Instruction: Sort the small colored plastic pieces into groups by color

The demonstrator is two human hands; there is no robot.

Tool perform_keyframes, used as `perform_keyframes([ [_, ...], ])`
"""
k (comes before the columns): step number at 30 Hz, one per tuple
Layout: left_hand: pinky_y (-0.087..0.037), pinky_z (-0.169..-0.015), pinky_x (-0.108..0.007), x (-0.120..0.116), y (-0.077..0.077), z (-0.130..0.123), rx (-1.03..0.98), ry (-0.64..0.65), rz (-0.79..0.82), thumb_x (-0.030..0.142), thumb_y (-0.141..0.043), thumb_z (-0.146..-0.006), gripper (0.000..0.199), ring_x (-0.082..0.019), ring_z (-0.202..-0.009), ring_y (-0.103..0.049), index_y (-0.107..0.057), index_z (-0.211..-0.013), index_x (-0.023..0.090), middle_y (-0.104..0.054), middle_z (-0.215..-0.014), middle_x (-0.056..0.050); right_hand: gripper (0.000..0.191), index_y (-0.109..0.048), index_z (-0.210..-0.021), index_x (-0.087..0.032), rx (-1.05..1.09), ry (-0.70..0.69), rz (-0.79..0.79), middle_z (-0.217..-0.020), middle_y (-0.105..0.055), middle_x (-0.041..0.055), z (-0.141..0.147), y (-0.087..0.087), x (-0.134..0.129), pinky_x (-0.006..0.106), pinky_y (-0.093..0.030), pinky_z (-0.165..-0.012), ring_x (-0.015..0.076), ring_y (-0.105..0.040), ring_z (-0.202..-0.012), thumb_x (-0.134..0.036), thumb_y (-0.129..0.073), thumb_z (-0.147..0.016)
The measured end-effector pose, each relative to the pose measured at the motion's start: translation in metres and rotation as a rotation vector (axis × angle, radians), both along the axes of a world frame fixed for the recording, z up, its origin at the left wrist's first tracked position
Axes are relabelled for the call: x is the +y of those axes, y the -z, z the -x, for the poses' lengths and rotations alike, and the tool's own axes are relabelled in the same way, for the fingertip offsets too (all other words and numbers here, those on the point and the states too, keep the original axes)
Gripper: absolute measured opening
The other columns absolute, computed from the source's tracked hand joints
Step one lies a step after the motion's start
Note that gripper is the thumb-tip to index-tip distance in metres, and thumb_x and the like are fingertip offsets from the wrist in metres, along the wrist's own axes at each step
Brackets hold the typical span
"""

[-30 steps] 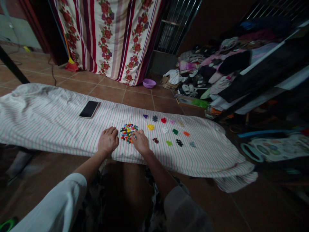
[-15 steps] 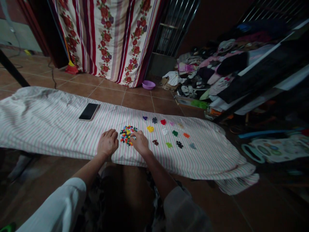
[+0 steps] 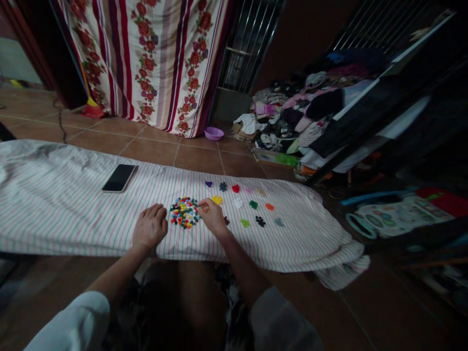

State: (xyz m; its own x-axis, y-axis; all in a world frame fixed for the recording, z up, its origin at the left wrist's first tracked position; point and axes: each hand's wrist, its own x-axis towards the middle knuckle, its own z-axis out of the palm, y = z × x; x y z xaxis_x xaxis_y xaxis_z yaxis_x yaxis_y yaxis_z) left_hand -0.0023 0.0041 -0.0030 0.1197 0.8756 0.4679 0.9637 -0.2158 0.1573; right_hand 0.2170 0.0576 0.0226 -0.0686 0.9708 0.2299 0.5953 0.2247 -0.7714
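Note:
A round heap of small mixed-colour pieces (image 3: pixel 185 213) lies on the striped cloth (image 3: pixel 84 209). Left of it, my left hand (image 3: pixel 150 226) rests on the cloth, palm down, fingers loosely spread. At the heap's right edge, my right hand (image 3: pixel 213 215) has thumb and fingertips pinched together; anything between them is too small to make out. To the right are small single-colour piles, among them yellow (image 3: pixel 217 200), red (image 3: pixel 236 188), dark green (image 3: pixel 253 204), black (image 3: pixel 260 221) and orange (image 3: pixel 269 206). A brown pile (image 3: pixel 226 221) is partly hidden by my right hand.
A phone (image 3: pixel 120 178) lies on the cloth to the left. Beyond the cloth's far edge are a purple basin (image 3: pixel 214 133), a floral curtain (image 3: pixel 146 63) and a heap of clothes (image 3: pixel 292 109).
The view has shifted, so the scene sits further left. My right hand has moved from over the mixed heap to its right edge. My left hand still rests on the cloth.

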Motion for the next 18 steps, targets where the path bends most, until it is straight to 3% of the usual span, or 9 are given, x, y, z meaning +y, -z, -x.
perform_keyframes([
  [5, -0.042, -0.098, -0.041, 0.000, 0.000, -0.001, 0.005, -0.003, -0.008, 0.020, -0.043, -0.082, 0.030, -0.026, -0.116, -0.056, -0.062, -0.105, 0.016, -0.065, -0.120, -0.012, 0.018, -0.063, -0.083, -0.022, -0.018, 0.166, -0.072, -0.072, -0.066, -0.0020, -0.037, -0.010, 0.026, 0.024, -0.047, -0.066, 0.0138, -0.061, -0.065, -0.023, -0.051, -0.071],
  [11, -0.041, -0.100, -0.041, 0.000, 0.000, -0.001, -0.008, 0.003, -0.007, 0.019, -0.042, -0.082, 0.030, -0.025, -0.117, -0.055, -0.062, -0.105, 0.017, -0.064, -0.121, -0.012, 0.021, -0.066, -0.081, -0.021, -0.150, 0.377, -0.022, -0.080, -0.070, 0.0019, -0.087, -0.016, 0.068, 0.028, -0.049, -0.075, 0.0179, -0.065, -0.078, -0.018, -0.049, -0.068],
  [18, -0.042, -0.100, -0.043, 0.000, 0.000, -0.001, -0.026, 0.005, 0.001, 0.019, -0.043, -0.082, 0.029, -0.026, -0.117, -0.056, -0.062, -0.105, 0.018, -0.064, -0.121, -0.012, 0.024, -0.070, -0.083, -0.019, -0.273, 0.427, 0.025, -0.083, -0.071, 0.0042, -0.101, -0.009, 0.104, 0.027, -0.048, -0.078, 0.0188, -0.065, -0.082, -0.016, -0.049, -0.072],
])
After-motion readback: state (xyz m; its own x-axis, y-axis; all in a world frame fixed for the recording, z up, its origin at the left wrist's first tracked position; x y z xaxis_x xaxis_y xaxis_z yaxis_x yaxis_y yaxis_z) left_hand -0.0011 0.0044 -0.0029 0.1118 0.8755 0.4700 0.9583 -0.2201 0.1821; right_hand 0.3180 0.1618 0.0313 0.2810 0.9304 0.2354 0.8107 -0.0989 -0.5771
